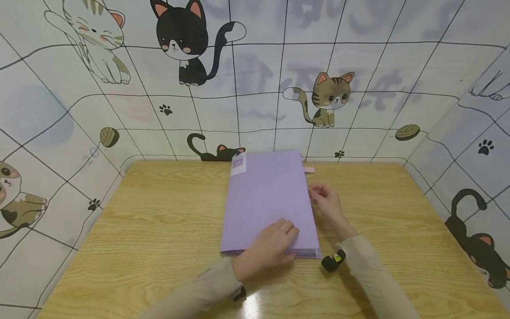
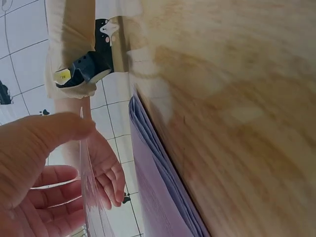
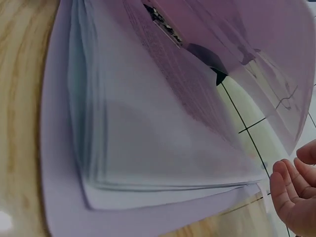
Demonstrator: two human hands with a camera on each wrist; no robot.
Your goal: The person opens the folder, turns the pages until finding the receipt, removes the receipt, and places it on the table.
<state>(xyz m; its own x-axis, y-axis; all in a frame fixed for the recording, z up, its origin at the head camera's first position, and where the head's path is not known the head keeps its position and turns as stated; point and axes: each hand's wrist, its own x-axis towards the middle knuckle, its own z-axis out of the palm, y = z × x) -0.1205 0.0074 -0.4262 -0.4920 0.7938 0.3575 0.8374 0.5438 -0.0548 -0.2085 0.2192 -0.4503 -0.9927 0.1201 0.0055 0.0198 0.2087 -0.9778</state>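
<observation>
A purple folder [image 1: 267,199] lies on the table with its cover down and a white label [image 1: 238,164] at its upper left. My left hand [image 1: 268,248] rests on the lower part of the cover, thumb at the bottom edge. In the left wrist view, this left hand [image 2: 44,168] touches a clear sheet [image 2: 91,192] seen edge-on. Beside the folder's right edge is my right hand [image 1: 326,201], its fingers loosely bent. From the right wrist, the right hand [image 3: 296,192] appears near a raised translucent sheet [image 3: 291,64] above white pages [image 3: 163,138], with nothing visibly gripped.
The wooden table [image 1: 159,212] extends on both sides of the folder. A pale wall covering [image 1: 263,115] with cartoon cats rises behind it and at the sides. A small pinkish tab [image 1: 309,169] sticks out from the folder's right edge.
</observation>
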